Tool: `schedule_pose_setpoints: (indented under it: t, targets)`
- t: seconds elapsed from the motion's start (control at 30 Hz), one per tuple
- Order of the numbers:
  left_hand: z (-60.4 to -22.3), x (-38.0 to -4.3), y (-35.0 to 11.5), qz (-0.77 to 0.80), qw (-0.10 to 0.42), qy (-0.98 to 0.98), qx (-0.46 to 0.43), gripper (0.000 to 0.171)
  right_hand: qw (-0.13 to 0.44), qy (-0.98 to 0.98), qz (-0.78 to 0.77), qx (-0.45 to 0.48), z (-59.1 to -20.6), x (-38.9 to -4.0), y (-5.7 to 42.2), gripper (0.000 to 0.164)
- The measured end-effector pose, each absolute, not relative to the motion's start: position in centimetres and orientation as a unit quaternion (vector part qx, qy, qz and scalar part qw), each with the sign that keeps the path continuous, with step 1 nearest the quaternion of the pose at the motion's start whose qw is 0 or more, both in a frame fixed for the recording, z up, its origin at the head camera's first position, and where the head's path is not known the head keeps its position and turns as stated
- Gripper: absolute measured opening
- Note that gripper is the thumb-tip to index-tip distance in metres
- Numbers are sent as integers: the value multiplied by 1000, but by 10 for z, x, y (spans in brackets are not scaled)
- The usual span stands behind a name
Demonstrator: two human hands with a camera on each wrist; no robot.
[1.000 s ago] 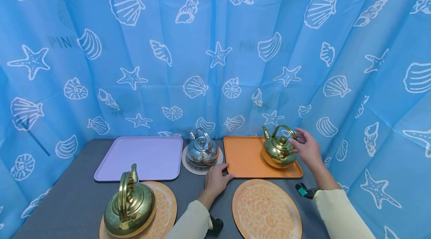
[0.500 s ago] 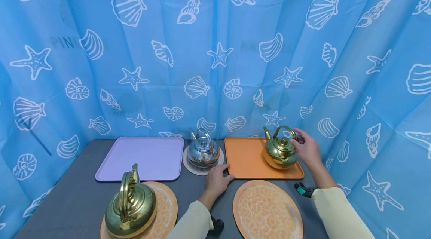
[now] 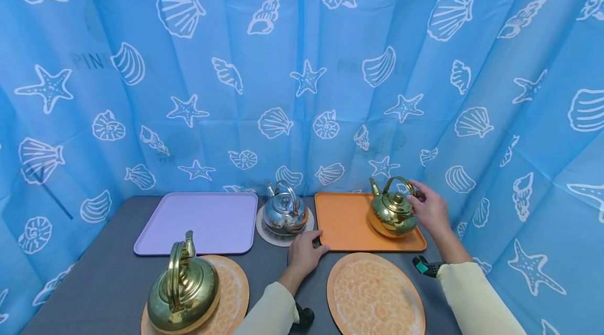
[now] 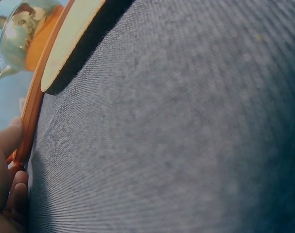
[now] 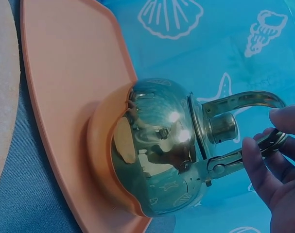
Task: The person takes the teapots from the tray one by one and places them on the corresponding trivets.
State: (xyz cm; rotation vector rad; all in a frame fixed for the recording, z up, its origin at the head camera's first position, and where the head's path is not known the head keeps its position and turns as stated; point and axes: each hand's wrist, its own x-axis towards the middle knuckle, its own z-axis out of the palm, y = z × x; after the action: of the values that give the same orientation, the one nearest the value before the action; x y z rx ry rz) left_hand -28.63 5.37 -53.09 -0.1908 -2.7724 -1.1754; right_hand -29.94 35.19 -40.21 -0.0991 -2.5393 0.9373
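Note:
A brass-coloured kettle (image 3: pixel 392 214) sits on the right part of an orange tray (image 3: pixel 344 222), its spout toward the back left. My right hand (image 3: pixel 430 209) holds the right side of its arched handle; in the right wrist view the thumb and fingers wrap the handle (image 5: pixel 244 101) near the bend. With thumb and fingers, my left hand (image 3: pixel 303 252) pinches the tray's front left corner. In the left wrist view the thumb lies along the tray edge (image 4: pixel 33 109), and the other fingers are curled at the tablecloth. Beside this hand, a silver kettle (image 3: pixel 283 214) stands on a round pale mat (image 3: pixel 271 238).
A larger brass kettle (image 3: pixel 183 285) stands on a round patterned board (image 3: pixel 233 277) at the front left. Another such board (image 3: pixel 375 293) lies in front of the orange tray. A lilac tray (image 3: pixel 207 219) is at the back left. A blue shell-print curtain (image 3: pixel 302 88) hangs behind the table.
Over the past second, my right hand's fingers have closed a little further round the kettle handle. The left hand, the kettles and the trays stay where they were.

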Motion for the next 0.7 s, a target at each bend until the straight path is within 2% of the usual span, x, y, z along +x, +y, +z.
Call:
schedule_pose_setpoints:
  t: [0.7]
  targets:
    - [-530,-287,54,-386,59,-919,-55,46,207,-921,331,-1,-402,-297,349,42]
